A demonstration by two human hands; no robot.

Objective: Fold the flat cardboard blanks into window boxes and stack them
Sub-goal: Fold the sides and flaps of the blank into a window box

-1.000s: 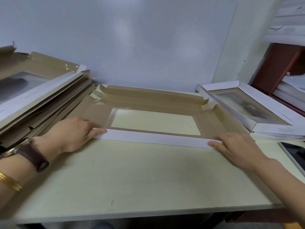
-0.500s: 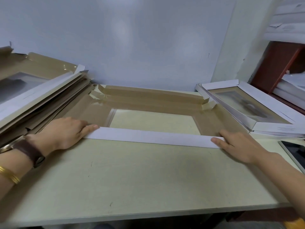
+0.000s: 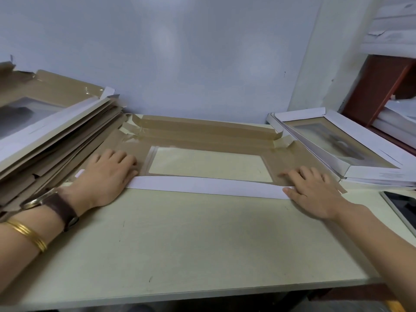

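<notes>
Left hand (image 3: pixel 105 179) and right hand (image 3: pixel 313 190) now farther forward, fingers (image 3: pixel 121 159) flat past the white flap (image 3: pixel 202 186).

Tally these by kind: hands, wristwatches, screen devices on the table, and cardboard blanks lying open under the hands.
Hands: 2 (left hand, right hand)
Wristwatch: 1
Screen device: 1
Open cardboard blank: 1
Total: 5

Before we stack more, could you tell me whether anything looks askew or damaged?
The pile of blanks on the left slopes and fans out unevenly; the far corner tabs of the middle blank look creased.
</notes>
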